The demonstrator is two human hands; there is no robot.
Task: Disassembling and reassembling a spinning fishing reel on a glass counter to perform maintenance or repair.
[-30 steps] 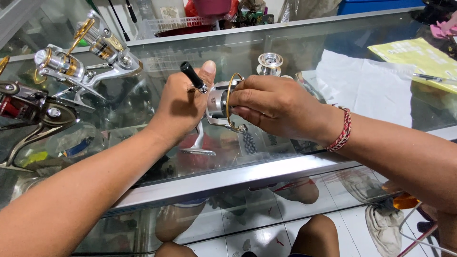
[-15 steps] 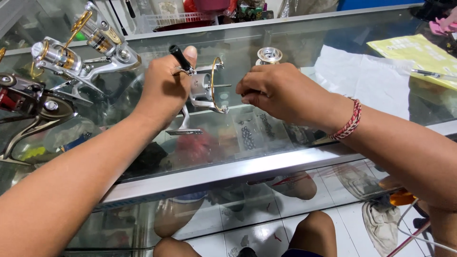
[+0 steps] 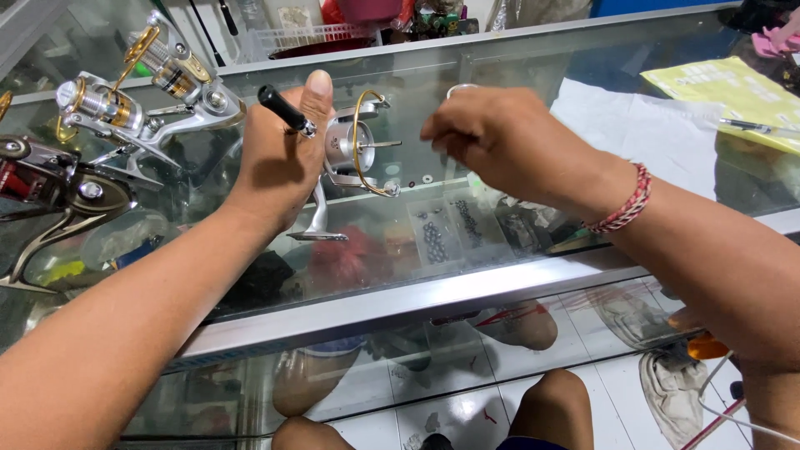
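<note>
Since the earlier frame, the right hand (image 3: 500, 142) has drawn away from the reel (image 3: 354, 150), fingers curled, grip unclear. Left hand (image 3: 279, 158) clasps the reel, thumb on its black knob (image 3: 283, 108), holding it above the glass surface (image 3: 517, 242).

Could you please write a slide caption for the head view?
Left hand grips a silver spinning reel over a glass counter; right hand hovers beside it.

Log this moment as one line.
left hand: grips silver fishing reel | right hand: lifted off the reel, fingers curled, contents hidden | spool shaft bare | surface: glass counter
</note>
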